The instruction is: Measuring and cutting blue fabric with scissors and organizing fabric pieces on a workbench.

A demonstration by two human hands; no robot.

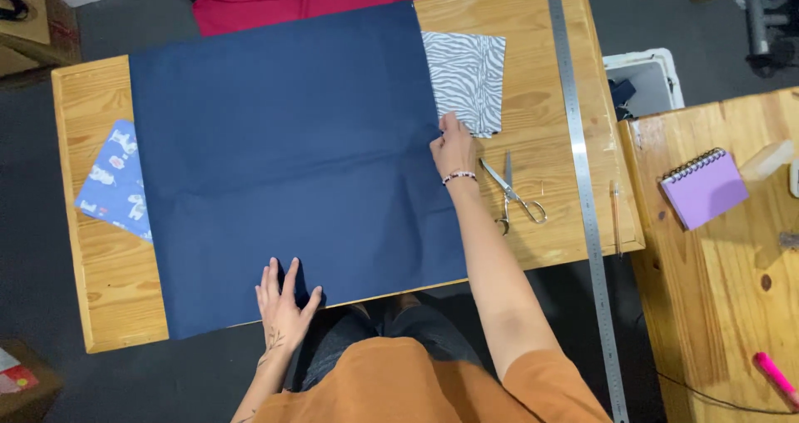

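Here I have the navy fabric (291,156) spread flat over most of the wooden table (91,306), its near edge hanging just past the table's near side. My left hand (283,302) lies palm down on that near edge, fingers spread, gripping nothing. My right hand (454,148) rests at the cloth's right edge, fingertips on the near corner of the zebra-print piece (466,77); whether it pinches I cannot tell. Scissors (512,194) lie just right of that hand, with a long metal ruler (583,190) beyond. A blue printed scrap (112,177) peeks out on the left.
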